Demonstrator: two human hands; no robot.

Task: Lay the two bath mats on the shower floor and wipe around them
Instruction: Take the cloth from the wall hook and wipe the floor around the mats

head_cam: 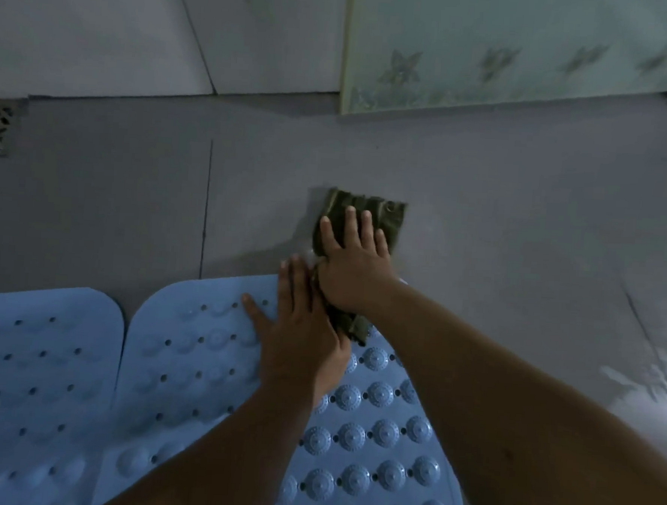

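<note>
Two mats (200,361) down (side by side); right hand (352,269) presses cloth (385,216)

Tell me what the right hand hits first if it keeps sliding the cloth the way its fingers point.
Nothing close: the right hand presses the cloth flat, fingers pointing up the bare grey floor. The first stop looks like the patterned panel at the floor's far edge, though depth is hard to judge.
</note>
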